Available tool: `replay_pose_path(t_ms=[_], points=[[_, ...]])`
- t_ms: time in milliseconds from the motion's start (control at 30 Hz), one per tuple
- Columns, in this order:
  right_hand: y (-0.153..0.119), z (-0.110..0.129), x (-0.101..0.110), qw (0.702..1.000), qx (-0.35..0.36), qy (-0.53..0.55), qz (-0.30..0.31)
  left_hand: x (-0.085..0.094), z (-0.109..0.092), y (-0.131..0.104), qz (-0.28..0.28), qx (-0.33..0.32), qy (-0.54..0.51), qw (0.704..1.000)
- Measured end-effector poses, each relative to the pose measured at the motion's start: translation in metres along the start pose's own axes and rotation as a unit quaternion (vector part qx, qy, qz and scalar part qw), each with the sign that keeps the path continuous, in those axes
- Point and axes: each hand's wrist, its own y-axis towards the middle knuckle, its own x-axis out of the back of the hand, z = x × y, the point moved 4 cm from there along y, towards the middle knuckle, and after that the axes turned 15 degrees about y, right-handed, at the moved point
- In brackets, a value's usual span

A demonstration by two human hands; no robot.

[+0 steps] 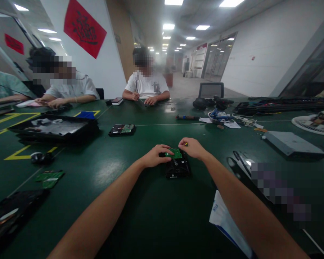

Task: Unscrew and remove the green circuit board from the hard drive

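Note:
A black hard drive with a green circuit board on its upper face lies flat on the dark green table in front of me. My left hand grips it from the left, fingertips on the board and thumb by its near edge. At the far right corner of the drive, my right hand is closed in a pinch. A small yellow and black bit shows by its fingers; most of what it holds is hidden.
Another hard drive lies beyond, left of a bundle of wires. Black trays and loose green boards are on the left. A grey metal case and a white packet lie right. Several people sit across the table.

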Motion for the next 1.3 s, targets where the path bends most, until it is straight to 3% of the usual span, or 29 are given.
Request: replay_pose_path(t_ms=[833, 1300], points=[[0.002, -0.004, -0.016, 0.999, -0.021, -0.032, 0.003, 0.001, -0.001, 0.002, -0.015, -0.032, -0.018, 0.999], [0.004, -0.007, -0.018, 1.000, 0.010, -0.015, 0.012, 0.000, 0.001, 0.001, -0.019, -0.024, -0.013, 0.999]])
